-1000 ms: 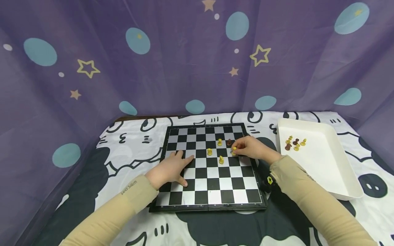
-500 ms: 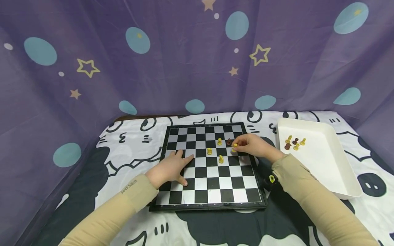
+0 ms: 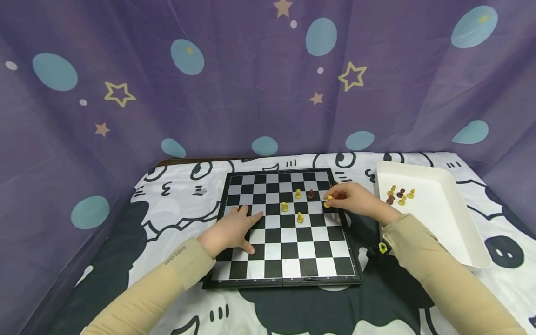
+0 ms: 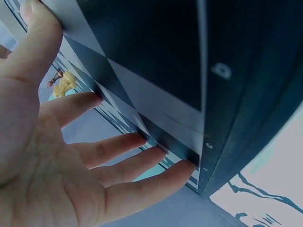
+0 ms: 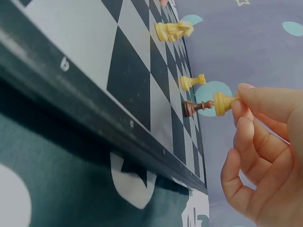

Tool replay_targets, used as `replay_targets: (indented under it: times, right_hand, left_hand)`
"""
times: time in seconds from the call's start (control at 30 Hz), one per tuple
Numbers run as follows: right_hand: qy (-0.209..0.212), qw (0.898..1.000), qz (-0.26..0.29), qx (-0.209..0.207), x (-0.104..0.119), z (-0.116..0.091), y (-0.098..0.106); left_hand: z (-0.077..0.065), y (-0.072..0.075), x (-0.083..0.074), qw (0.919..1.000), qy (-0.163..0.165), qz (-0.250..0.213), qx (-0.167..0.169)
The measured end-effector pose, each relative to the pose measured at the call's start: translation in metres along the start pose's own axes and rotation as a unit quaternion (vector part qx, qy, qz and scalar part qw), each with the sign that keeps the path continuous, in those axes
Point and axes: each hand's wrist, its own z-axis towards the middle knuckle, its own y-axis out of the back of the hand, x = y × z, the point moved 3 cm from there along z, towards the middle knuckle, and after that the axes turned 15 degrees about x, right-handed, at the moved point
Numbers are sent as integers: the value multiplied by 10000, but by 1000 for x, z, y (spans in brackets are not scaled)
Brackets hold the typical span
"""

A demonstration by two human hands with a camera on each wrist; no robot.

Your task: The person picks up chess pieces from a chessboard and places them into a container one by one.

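My right hand (image 3: 351, 199) pinches a yellow chess piece (image 5: 223, 103) by its top between thumb and index finger. In the right wrist view the piece is held off the chessboard (image 3: 289, 270), near its right edge. My left hand (image 3: 231, 229) rests with spread fingers on the left part of the board, fingertips at the surface. A brown pawn (image 3: 310, 193) stands left of my right hand. Near it are a yellow rook (image 5: 192, 82), a yellow knight (image 3: 300, 217) and another yellow piece (image 3: 284, 206).
To the right stands a white tray (image 3: 435, 242) with several yellow and brown chess pieces (image 3: 400, 195) in it. A cartoon-print cloth (image 3: 176, 186) lies under the board. Behind hangs a purple curtain (image 3: 234, 93).
My right hand has shifted right, carrying the yellow piece away from the brown pawn, which shows more fully now. My left hand has stayed in place.
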Motion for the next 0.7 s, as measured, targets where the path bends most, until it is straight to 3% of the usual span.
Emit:
replay_targets:
  times: [0.33, 0.7]
  right_hand:
    - [137, 9998, 100, -120, -5, -21, 5]
    - [8, 9993, 207, -325, -18, -37, 10]
  left_hand:
    - [-1, 0, -1, 10000, -7, 25, -29]
    - [-4, 3, -3, 10000, -19, -39, -6]
